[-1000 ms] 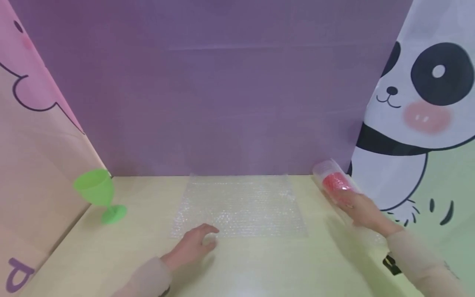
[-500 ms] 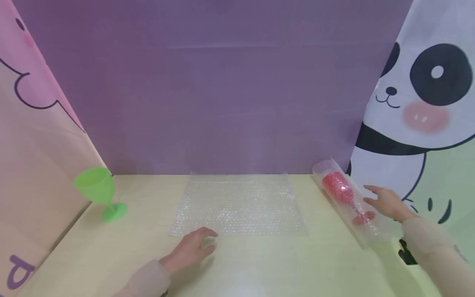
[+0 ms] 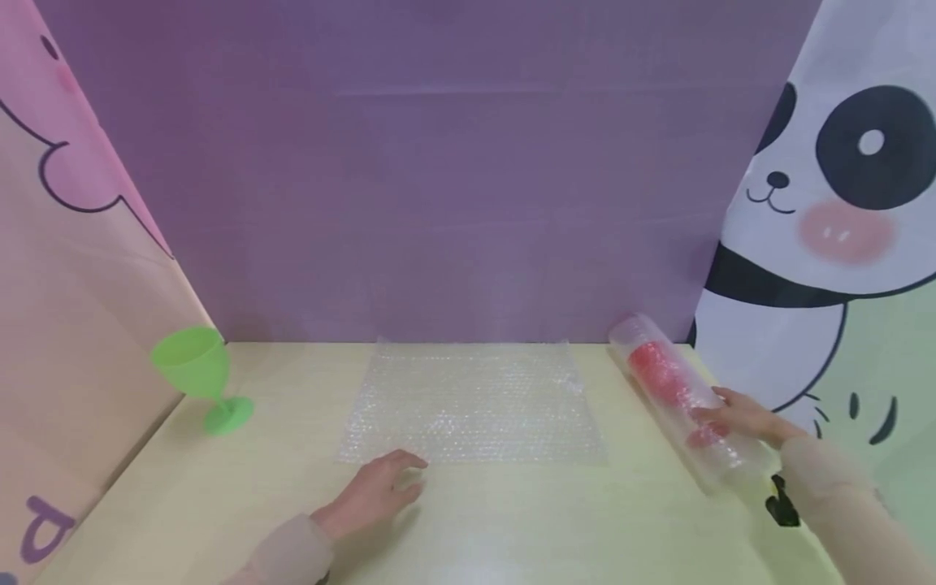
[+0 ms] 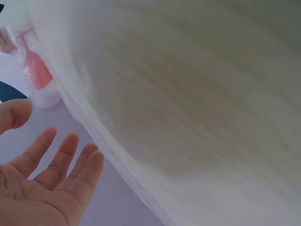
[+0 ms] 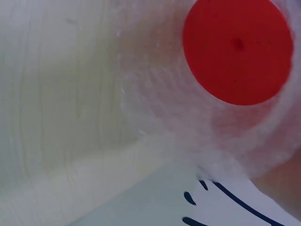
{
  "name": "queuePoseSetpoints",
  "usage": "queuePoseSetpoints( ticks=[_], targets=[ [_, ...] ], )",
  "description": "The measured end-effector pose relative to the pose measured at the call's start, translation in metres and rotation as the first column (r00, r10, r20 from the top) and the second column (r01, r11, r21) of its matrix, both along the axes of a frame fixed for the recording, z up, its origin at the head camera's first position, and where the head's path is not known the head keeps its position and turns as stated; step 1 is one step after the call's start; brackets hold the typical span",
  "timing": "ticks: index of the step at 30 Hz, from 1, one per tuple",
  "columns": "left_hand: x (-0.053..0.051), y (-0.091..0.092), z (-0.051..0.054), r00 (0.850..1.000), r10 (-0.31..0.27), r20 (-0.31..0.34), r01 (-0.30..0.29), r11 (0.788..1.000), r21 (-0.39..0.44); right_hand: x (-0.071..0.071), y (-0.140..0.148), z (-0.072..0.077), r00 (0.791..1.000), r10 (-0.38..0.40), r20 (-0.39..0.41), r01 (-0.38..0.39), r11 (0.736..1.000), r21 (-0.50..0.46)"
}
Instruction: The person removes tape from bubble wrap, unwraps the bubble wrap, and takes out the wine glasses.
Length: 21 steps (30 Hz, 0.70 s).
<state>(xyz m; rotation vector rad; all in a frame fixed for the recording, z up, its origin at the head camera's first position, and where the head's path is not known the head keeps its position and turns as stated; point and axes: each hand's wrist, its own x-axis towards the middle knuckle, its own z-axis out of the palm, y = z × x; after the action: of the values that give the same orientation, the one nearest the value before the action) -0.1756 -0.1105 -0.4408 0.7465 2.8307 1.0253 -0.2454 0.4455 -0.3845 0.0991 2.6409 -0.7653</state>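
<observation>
At the right side of the table lies a red goblet (image 3: 656, 367) rolled up in bubble wrap (image 3: 634, 331). My right hand (image 3: 746, 416) rests on this roll near the goblet's foot, its fingers laid over the wrap. In the right wrist view the round red foot (image 5: 240, 52) shows at the roll's end, with a sliver of the hand at the edge. My left hand (image 3: 373, 496) is by the near edge of a flat bubble wrap sheet (image 3: 475, 406), fingers loosely bent and holding nothing. The left wrist view shows its fingers (image 4: 61, 160) spread apart.
A green goblet (image 3: 193, 366) stands upright at the table's left side. A purple backdrop (image 3: 439, 203) rises at the back edge. Printed cloths with a panda (image 3: 775, 349) and a pink figure (image 3: 80, 175) close off the right and left.
My right hand has lifted off the wrapped goblet, then come back down on it nearer the foot. The roll has shifted slightly leftward. My left hand stays nearly still.
</observation>
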Motion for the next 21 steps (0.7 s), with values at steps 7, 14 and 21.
queuePoseSetpoints(
  ticks=[7,14,21],
  targets=[
    [0.003,-0.002,-0.002,0.999,-0.006,0.053,0.004,1.000,0.028,0.003,-0.006,-0.019,0.999,-0.022,0.031,0.027,0.983,-0.183],
    [0.004,-0.002,-0.002,0.999,0.000,0.045,-0.001,1.000,0.015,0.005,-0.008,-0.020,0.990,-0.127,0.061,0.137,0.971,-0.194],
    [0.005,-0.004,-0.002,0.998,0.003,0.055,-0.004,1.000,0.018,0.005,-0.010,-0.021,0.981,-0.185,0.050,0.192,0.954,-0.230]
  ],
)
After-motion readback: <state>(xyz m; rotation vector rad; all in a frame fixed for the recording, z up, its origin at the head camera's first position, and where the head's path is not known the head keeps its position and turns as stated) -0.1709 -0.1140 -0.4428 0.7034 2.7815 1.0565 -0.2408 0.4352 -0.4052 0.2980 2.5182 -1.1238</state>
